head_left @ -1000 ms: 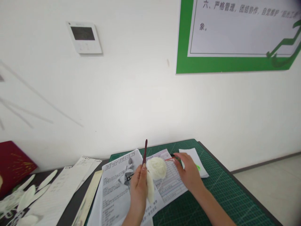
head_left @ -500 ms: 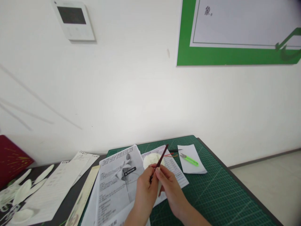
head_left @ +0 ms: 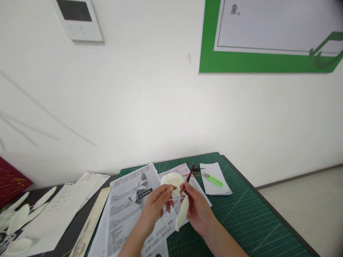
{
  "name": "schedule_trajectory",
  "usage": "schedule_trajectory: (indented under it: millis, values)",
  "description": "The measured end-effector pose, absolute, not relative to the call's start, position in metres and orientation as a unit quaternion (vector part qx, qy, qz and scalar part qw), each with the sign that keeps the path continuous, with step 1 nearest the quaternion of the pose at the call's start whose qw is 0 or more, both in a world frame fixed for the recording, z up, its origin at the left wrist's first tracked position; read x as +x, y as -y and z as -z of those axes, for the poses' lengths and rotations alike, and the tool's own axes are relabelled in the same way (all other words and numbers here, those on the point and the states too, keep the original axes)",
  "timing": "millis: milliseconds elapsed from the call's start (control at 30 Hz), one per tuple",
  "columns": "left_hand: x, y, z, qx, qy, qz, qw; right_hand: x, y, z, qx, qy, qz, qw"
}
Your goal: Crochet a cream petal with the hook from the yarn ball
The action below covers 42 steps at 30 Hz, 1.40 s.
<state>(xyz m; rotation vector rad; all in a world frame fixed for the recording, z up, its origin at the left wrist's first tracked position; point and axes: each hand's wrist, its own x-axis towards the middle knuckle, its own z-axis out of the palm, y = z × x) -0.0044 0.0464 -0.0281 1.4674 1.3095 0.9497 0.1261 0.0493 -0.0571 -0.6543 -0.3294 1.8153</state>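
My right hand (head_left: 197, 203) is closed around a dark red crochet hook (head_left: 190, 174), its handle pointing up and away. From the hook's lower end hangs a white crocheted petal (head_left: 182, 213), narrow and curved, beside the right fingers. Pinched in my left hand (head_left: 157, 200) is white yarn (head_left: 174, 198), which runs across to the hook and petal. The hook's tip is too small to make out. Just behind both hands, a ball of white yarn (head_left: 171, 177) rests on the papers.
Printed instruction sheets (head_left: 125, 214) lie on a green cutting mat (head_left: 222, 221). Green-handled thread snips (head_left: 213, 179) rest on white paper (head_left: 225, 189) at right. A long pale ruler-like strip (head_left: 91, 221), handwritten sheets (head_left: 66, 203) and several white petals (head_left: 45, 197) are at left. A wall stands behind.
My hands have moved apart, the left one leftward, drawing yarn between them. The white petal, mostly hidden between the fingers before, now hangs in sight. The view has shifted slightly.
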Motion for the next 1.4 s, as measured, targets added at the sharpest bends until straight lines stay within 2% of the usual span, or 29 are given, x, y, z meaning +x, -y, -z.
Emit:
schedule_trajectory:
  millis: [133,300,400,567,700,933,1067,1267,1400]
  values:
    - [-0.025,-0.063,0.033,0.581,-0.579,-0.393,0.416,0.135,-0.052,0.054,-0.264,0.117,-0.784,0.549]
    - [-0.055,-0.083,0.045,0.557,-0.649,-0.438,0.278,0.140,-0.049,0.049,-0.255,0.123,-0.785,0.550]
    - [-0.059,-0.080,0.039,0.576,-0.636,-0.450,0.246,0.140,-0.048,0.049,-0.256,0.140,-0.773,0.563]
    - [-0.028,-0.053,0.016,0.633,-0.567,-0.434,0.300,0.140,-0.051,0.050,-0.267,0.180,-0.725,0.609]
    - [0.003,-0.033,0.012,0.645,-0.513,-0.392,0.409,0.139,-0.048,0.049,-0.271,0.214,-0.691,0.635]
    - [0.014,-0.033,0.021,0.579,-0.484,-0.393,0.525,0.136,-0.040,0.046,-0.263,0.295,-0.686,0.611]
    - [0.008,-0.034,0.020,0.567,-0.477,-0.394,0.544,0.141,-0.039,0.042,-0.265,0.316,-0.677,0.610]
    - [0.010,-0.028,0.017,0.577,-0.480,-0.437,0.496,0.147,-0.040,0.041,-0.271,0.321,-0.658,0.625]
    - [0.016,-0.025,0.019,0.561,-0.439,-0.406,0.573,0.147,-0.041,0.043,-0.259,0.320,-0.673,0.614]
